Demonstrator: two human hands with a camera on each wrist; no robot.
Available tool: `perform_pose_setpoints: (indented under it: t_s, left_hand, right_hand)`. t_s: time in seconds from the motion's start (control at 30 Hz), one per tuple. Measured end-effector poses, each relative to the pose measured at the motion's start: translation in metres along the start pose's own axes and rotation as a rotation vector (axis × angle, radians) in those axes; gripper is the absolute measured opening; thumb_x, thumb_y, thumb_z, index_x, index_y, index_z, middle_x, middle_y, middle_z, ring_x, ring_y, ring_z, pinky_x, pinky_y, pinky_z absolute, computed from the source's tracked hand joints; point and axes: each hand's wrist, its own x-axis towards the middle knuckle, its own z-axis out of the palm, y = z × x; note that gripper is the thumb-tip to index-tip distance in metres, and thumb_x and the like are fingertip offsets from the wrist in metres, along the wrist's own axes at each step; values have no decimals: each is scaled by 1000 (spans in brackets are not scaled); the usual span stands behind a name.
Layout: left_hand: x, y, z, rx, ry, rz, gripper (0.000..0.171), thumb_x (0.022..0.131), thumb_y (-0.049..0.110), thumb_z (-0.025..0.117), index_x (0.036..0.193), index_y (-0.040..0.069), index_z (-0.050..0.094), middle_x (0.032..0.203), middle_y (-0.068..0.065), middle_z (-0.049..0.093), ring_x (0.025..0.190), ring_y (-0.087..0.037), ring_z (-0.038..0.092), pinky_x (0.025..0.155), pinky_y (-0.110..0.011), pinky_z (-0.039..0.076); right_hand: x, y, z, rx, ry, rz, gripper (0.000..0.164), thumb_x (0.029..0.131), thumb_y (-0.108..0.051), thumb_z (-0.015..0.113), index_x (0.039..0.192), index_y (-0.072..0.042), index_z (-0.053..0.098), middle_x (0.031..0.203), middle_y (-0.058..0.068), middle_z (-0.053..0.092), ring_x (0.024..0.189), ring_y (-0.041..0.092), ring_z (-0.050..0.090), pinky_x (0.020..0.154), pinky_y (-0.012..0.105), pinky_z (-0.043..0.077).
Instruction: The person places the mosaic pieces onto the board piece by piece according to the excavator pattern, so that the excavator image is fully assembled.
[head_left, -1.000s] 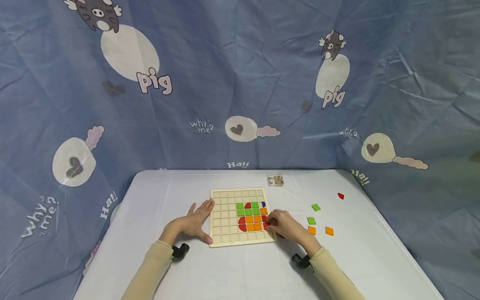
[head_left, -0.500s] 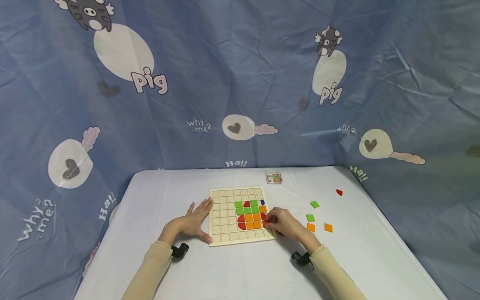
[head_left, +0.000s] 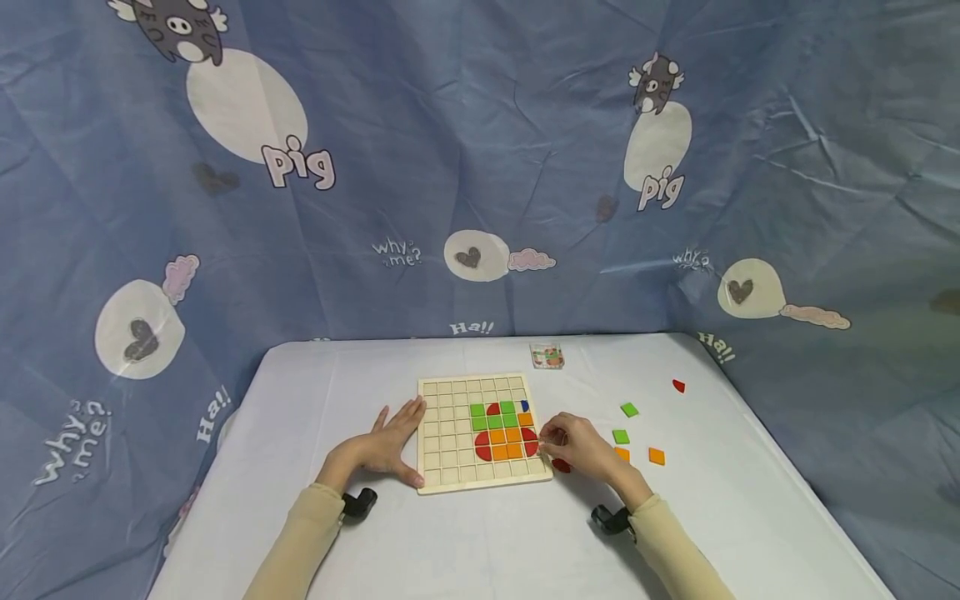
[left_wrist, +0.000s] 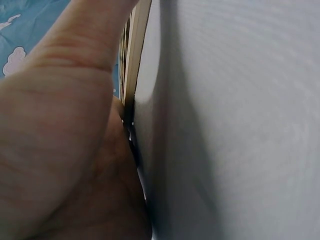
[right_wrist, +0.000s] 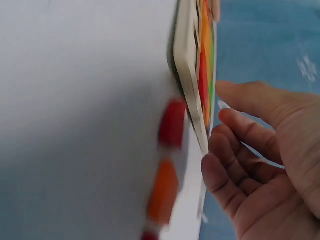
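A wooden grid board (head_left: pixel 442 442) lies on the table with green, orange, red and blue tiles in its right half. My left hand (head_left: pixel 386 446) is spread against the board's left edge, thumb at the near corner. Fingers loosely bent, my right hand (head_left: pixel 581 446) hovers just off the right edge, beside the red rounded tiles (head_left: pixel 531 447). In the right wrist view its thumb and index fingertips stand slightly apart with no tile between them. A loose red tile (head_left: pixel 561 467) lies under the right hand. The left wrist view has mostly the palm (left_wrist: pixel 55 145) and the board's side (left_wrist: pixel 137 55).
Right of the board lie loose green tiles (head_left: pixel 629 409), orange tiles (head_left: pixel 657 456) and a red tile (head_left: pixel 678 386). A small clear-covered picture card (head_left: pixel 547 357) is behind the board. A blue printed curtain (head_left: pixel 480 167) surrounds the white table (head_left: pixel 480 550).
My right hand has drawn back slightly to the right from the board, uncovering the red tiles at its right side and the loose red tile. My left hand stays in place.
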Motion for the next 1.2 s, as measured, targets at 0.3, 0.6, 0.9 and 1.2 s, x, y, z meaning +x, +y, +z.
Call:
perform_pose_setpoints:
  t_s: [0.3, 0.6, 0.9, 1.2]
  left_hand:
    - [0, 2, 0, 14, -3, -14, 141, 57, 67, 79, 154, 2, 0, 163, -15, -7, 151, -33, -6, 118, -59, -10]
    - [-1, 4, -1, -1, -3, -4, 141, 59, 65, 80, 154, 1, -1, 162, -16, -7, 150, -34, -6, 117, -60, -11]
    - [-2, 1, -2, -11, -2, -2, 142, 57, 66, 80, 154, 1, -1, 162, -17, -8, 150, -35, -7, 117, -60, -13]
    - [-2, -1, 0, -13, -5, 9, 140, 59, 64, 81, 154, 2, -1, 162, -15, -9, 150, -33, -8, 117, -59, -14]
  right_hand:
    - [-18, 50, -49, 17, 145, 115, 15, 85, -10, 71, 97, -7, 64, 84, 0, 61, 74, 11, 53, 61, 21, 47]
    - [-29, 129, -109, -76, 351, 257, 22, 85, -13, 69, 101, -1, 61, 88, 9, 61, 79, 17, 52, 64, 23, 43]
    - [-20, 175, -132, -58, 431, 419, 37, 85, -15, 64, 111, 10, 55, 100, 22, 56, 85, 28, 54, 71, 32, 44]
    - [-16, 191, -140, -61, 354, 466, 45, 91, -12, 57, 123, 17, 49, 117, 34, 47, 105, 44, 50, 93, 55, 44]
